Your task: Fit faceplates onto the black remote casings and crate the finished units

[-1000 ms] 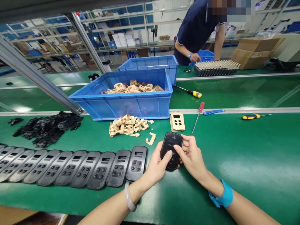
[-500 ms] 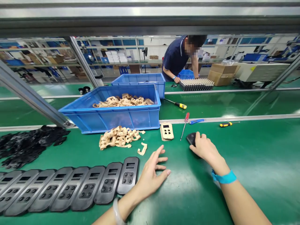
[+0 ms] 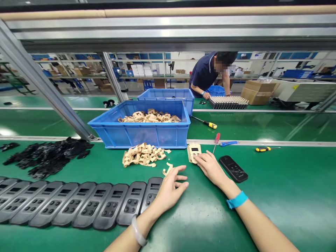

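Right hand (image 3: pixel 210 168), open, touched the tan label sheets (image 3: pixel 194 153) just in front of the right corner of the blue bin (image 3: pixel 143 134); left hand (image 3: pixel 170 188) lay spread and empty, further in front. Sheets looked thin, light, bendy: probably best pinched at an edge.

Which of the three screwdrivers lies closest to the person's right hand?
The red-handled screwdriver, just beyond the right hand beside the tan card stack. The yellow-handled screwdriver on the far belt and the small yellow-handled screwdriver off right lie farther away.
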`<state>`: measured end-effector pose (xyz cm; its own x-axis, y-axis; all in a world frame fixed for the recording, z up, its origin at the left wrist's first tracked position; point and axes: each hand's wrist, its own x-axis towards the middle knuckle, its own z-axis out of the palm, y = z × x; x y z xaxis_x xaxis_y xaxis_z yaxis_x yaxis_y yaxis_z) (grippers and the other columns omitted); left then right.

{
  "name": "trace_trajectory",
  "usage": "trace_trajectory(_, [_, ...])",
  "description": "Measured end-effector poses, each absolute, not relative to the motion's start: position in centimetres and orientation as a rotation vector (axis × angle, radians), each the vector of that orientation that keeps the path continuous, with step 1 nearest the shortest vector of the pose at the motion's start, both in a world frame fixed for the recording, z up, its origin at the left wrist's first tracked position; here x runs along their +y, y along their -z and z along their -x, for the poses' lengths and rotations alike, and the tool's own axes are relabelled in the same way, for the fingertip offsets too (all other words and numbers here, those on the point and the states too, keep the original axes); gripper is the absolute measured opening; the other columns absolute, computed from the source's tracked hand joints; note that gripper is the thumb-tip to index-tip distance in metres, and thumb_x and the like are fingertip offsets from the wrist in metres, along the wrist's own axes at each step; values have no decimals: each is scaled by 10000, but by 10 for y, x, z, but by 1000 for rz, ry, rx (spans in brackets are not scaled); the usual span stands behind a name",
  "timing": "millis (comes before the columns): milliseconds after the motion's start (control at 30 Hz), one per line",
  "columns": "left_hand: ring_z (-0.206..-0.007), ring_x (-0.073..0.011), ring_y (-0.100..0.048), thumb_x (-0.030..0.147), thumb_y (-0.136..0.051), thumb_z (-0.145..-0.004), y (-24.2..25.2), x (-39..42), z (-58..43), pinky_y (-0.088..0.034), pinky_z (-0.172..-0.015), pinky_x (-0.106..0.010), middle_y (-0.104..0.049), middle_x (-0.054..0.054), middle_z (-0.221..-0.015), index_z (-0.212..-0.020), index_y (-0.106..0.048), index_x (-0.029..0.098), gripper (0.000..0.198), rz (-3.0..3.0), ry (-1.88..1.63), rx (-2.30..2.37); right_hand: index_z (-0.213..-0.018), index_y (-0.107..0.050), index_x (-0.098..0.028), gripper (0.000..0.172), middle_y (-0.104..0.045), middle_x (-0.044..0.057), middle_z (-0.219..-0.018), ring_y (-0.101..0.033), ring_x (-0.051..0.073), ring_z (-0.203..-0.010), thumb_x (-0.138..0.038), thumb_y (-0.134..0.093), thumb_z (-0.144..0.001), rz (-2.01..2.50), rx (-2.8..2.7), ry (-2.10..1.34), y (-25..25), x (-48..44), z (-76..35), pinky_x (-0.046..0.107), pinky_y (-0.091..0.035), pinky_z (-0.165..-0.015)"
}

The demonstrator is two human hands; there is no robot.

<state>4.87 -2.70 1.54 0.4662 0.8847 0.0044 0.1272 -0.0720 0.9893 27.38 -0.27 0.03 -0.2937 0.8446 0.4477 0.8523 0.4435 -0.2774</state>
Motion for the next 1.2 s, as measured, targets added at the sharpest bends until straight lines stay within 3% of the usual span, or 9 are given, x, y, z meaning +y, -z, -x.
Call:
trace_trajectory(233, [-962, -185, -615, 362, -694, -759, -15, -18, -47, -546, -771, -309, -512, -126, -1252, -1284, -490, 208, 585, -1217, -1000, 907, -1103, -672, -215, 313, -711, 93, -1054, -675, 237, -940, -260, -401, -953, 1327, -1674, -27, -16, -27, -264, 435, -554, -850])
trace_trajectory(333, [-720, -134, -630, 448, -741, -707, -23, -17, -48, -541, -646, -260, -631, -60, -909, -1051, -597, 136, 486, -1088, -1036, 885, -1046, -680, -171, 301, -731, 75, -932, -689, 223, -744, -383, -515, -909, 1334, -1349, -466, -18, -37, -252, 374, -601, -682])
trace_trajectory(433, [-539, -110, -596, 470, -758, -687, -29, -17, -47, -492, -512, -205, -590, 10, -594, -796, -577, 131, 399, -1051, -1004, 908, -1168, -628, -141, 436, -724, 71, -849, -663, 218, -682, -455, -544, -878, 1321, -1249, -801, -17, -41, -249, 381, -599, -615])
trace_trajectory(600, [-483, -94, -590, 433, -809, -638, -29, -16, -42, -483, -487, -176, -637, -25, -572, -719, -580, 118, 398, -980, -836, 861, -1277, -578, -266, 488, -611, 106, -1229, -579, 291, -1058, -437, -635, -824, 1353, -1809, -341, -19, -45, -252, 476, -514, -889])
trace_trajectory(667, [-468, -84, -575, 437, -821, -621, -27, -16, -41, -478, -486, -168, -632, -24, -555, -704, -577, 119, 409, -939, -773, 816, -1343, -508, -287, 607, -562, 99, -1286, -537, 282, -1144, -441, -689, -784, 1246, -2035, -389, -20, -49, -249, 439, -474, -966])
trace_trajectory(733, [-464, -75, -562, 441, -835, -600, -27, -17, -41, -465, -479, -158, -620, -16, -549, -701, -574, 122, 424, -898, -718, 757, -1395, -426, -289, 679, -554, 90, -1271, -579, 240, -1082, -419, -697, -787, 1161, -2099, -570, -19, -54, -243, 364, -507, -926])
trace_trajectory(833, [-467, -54, -536, 447, -845, -584, -30, -20, -43, -439, -470, -137, -582, 10, -558, -699, -558, 131, 442, -840, -666, 664, -1347, -466, -272, 591, -574, 88, -1222, -609, 216, -988, -374, -684, -807, 1099, -2010, -724, -16, -59, -232, 319, -542, -833])
trace_trajectory(967, [-490, -36, -518, 440, -834, -612, -35, -23, -46, -440, -476, -127, -589, -4, -661, -757, -563, 128, 438, -798, -639, 574, -1299, -518, -255, 546, -583, 98, -1252, -557, 253, -1137, -383, -696, -799, 1012, -1840, -765, -12, -61, -223, 360, -495, -939])
trace_trajectory(1200, [-511, -66, -586, 421, -802, -654, -36, -14, -39, -498, -524, -136, -638, -21, -621, -757, -479, 165, 425, -828, -753, 709, -1194, -588, -203, 513, -624, 131, -1219, -560, 283, -1167, -558, -596, -823, 962, -950, -904, -23, -45, -250, 435, -488, -965])
